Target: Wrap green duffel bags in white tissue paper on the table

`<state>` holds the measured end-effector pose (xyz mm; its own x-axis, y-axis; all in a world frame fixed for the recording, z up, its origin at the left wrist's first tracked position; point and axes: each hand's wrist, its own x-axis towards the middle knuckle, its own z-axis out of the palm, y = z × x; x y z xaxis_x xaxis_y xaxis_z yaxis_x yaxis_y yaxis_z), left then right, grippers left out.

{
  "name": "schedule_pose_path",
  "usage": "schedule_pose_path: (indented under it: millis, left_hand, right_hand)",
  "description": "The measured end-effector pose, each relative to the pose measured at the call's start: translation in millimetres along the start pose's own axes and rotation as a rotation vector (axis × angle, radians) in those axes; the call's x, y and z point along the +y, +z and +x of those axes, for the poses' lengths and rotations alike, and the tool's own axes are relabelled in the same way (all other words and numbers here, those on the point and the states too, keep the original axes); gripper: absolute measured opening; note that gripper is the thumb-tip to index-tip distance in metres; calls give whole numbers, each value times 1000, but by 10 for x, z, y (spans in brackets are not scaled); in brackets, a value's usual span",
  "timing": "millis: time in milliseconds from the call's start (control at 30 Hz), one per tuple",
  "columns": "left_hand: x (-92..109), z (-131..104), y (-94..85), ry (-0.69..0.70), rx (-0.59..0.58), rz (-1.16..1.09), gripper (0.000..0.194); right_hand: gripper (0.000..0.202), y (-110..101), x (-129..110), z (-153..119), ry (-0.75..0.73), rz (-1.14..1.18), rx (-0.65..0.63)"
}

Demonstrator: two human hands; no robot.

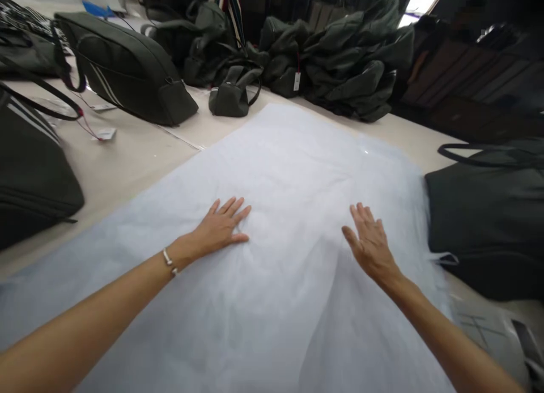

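A large white sheet (272, 302), thin and slightly wrinkled, is spread across the table in front of me. It looks like paper or plastic film; I cannot tell which. My left hand (221, 225) lies flat on it with the fingers spread, and a silver bracelet (168, 258) circles that wrist. To the right, my right hand (369, 240) is stretched out at the sheet, palm down, thumb apart from the fingers. Whether its palm presses on the sheet or hovers just above is unclear. Neither hand holds anything. A fold runs through the sheet between the hands toward me.
Dark bags with white stripes stand at the left, one large bag (123, 70) farther back and another (34, 166) nearer. A small dark pouch (232, 95) and a heap of dark bags (348, 58) line the table's far side. Another dark bag (484, 211) borders the sheet's right edge.
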<state>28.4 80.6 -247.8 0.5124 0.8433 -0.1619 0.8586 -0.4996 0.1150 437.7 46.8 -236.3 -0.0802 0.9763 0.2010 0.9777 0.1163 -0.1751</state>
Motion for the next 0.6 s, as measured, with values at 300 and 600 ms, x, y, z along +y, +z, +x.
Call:
schedule_pose_path:
  millis: [300,600]
  left_hand:
    - [726,-832,-463,363,-164,-231,77]
    - [1268,-2471,-65,509,-294,-335,110]
  right_hand:
    - [62,173,-547,-508,-80,105,-241]
    - [51,-841,-1304,-2259,350,641,-423]
